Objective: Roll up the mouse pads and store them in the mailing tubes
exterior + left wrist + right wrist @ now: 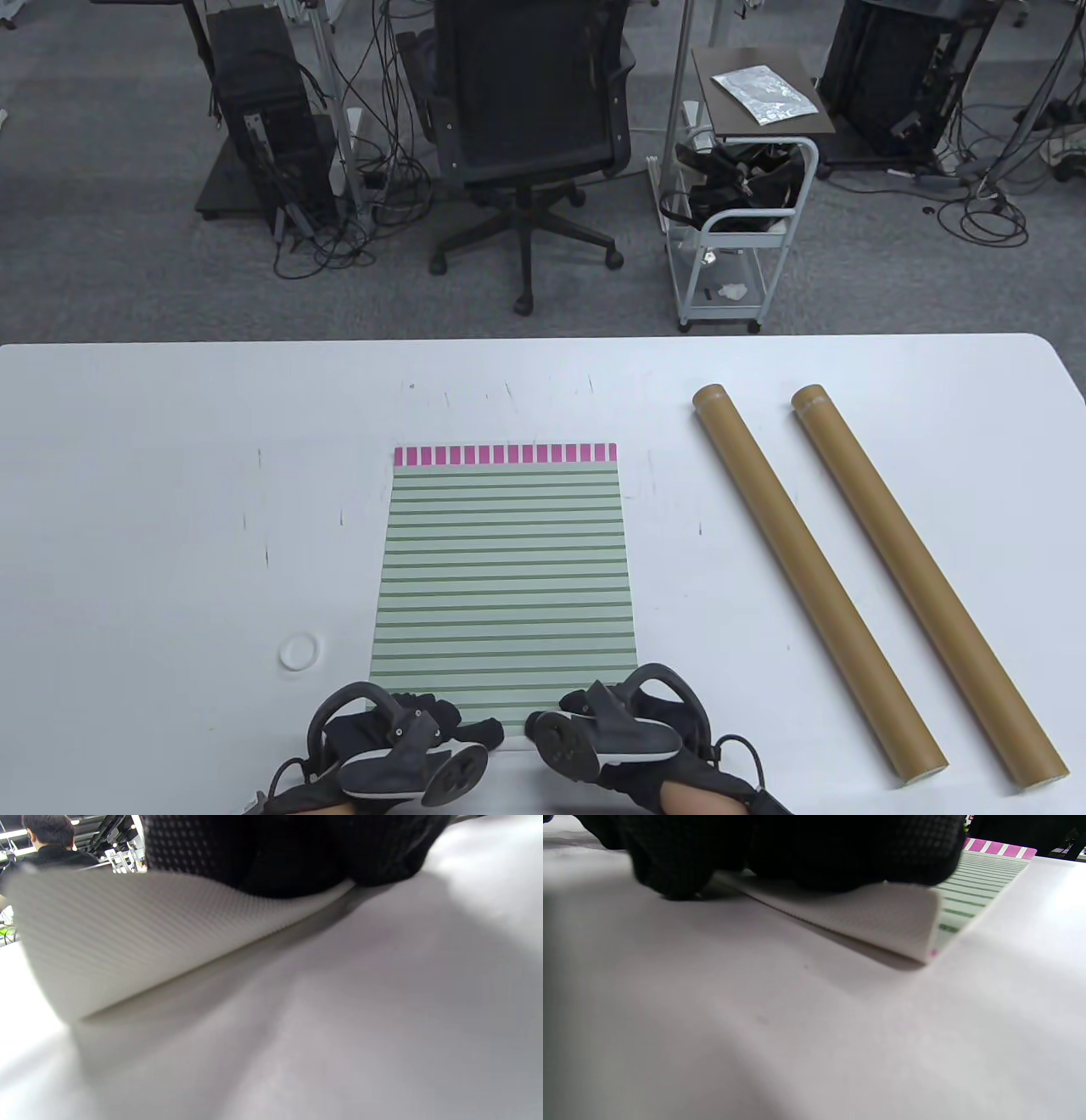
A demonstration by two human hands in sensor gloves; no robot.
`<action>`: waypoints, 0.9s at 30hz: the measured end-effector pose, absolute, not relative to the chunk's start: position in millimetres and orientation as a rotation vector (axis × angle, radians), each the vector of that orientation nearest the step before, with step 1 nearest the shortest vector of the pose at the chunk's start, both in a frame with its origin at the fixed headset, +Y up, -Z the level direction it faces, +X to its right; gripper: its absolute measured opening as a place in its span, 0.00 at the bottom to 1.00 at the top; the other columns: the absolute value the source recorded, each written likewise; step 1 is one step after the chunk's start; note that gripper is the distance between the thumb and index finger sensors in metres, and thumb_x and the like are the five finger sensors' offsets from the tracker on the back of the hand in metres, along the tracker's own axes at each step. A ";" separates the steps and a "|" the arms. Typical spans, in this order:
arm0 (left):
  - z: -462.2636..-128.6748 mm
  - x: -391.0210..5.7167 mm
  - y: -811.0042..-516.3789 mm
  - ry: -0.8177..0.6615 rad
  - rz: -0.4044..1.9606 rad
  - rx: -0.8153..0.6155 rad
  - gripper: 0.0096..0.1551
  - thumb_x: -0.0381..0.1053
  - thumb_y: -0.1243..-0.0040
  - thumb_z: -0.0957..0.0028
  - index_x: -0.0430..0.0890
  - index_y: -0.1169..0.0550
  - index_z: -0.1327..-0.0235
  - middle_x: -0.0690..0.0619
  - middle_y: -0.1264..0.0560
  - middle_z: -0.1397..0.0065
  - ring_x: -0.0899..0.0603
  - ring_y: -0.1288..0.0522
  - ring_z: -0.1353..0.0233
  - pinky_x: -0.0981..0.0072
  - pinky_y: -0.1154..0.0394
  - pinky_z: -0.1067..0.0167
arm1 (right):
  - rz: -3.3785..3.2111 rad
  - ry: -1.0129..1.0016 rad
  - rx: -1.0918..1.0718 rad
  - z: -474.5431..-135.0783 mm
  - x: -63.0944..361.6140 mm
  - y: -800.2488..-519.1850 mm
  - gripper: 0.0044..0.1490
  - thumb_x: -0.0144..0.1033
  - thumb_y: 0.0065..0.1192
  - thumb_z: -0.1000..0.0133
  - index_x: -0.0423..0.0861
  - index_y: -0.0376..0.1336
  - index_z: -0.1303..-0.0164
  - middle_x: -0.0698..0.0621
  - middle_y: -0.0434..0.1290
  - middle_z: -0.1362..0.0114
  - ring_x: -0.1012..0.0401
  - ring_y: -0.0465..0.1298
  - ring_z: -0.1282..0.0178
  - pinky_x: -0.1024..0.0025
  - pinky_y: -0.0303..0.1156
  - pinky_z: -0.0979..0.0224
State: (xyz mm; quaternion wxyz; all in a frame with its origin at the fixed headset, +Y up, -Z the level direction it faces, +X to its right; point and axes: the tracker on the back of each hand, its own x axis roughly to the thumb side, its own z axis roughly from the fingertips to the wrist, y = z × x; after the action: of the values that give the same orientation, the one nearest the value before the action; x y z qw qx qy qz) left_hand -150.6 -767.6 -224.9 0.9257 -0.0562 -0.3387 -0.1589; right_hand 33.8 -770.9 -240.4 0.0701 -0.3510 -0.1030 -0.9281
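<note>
Mouse pad (505,577): flat on the tabletop (153,509), centre, near edge curled up off the surface. Left hand (399,739) and right hand (619,730): side by side on that near edge. Two mailing tubes, the left tube (814,577) and the right tube (925,581): right of the pad, lying parallel, apart. Small ring (299,652): left of the pad. Office chair (530,127): on the floor behind the tabletop.

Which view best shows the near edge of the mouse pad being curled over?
The right wrist view: the mouse pad folds back under the right hand. The left wrist view shows the white underside blurred; the table view hides that edge behind both hands.
</note>
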 end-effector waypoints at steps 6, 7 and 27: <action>-229.8 -143.8 -769.5 -0.674 -0.237 -0.148 0.26 0.63 0.39 0.67 0.70 0.26 0.51 0.61 0.20 0.49 0.53 0.18 0.48 0.68 0.19 0.46 | -2.759 -0.267 -1.046 -240.0 32.5 -771.6 0.32 0.41 0.60 0.50 0.61 0.57 0.34 0.51 0.73 0.44 0.59 0.78 0.56 0.65 0.77 0.47; -229.2 -141.6 -767.9 -0.671 -0.251 -0.128 0.24 0.62 0.37 0.66 0.70 0.25 0.53 0.61 0.20 0.47 0.52 0.18 0.47 0.68 0.20 0.45 | -2.777 -0.273 -1.045 -240.7 33.2 -771.5 0.32 0.41 0.61 0.50 0.62 0.57 0.34 0.51 0.73 0.44 0.59 0.78 0.56 0.65 0.77 0.47; -233.6 -137.0 -772.3 -0.642 -0.305 -0.092 0.24 0.58 0.39 0.58 0.64 0.25 0.46 0.63 0.18 0.49 0.53 0.15 0.53 0.77 0.17 0.55 | -2.692 -0.013 -1.057 -231.7 29.9 -770.6 0.28 0.45 0.59 0.48 0.58 0.63 0.35 0.52 0.77 0.45 0.59 0.81 0.54 0.66 0.78 0.45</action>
State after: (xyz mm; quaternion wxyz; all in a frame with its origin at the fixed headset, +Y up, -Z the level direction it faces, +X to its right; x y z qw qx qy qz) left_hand -137.0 -772.3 -233.6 0.9365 -0.0452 -0.3140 -0.1492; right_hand 29.9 -770.6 -231.7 0.1243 -0.3625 -0.0043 -0.9237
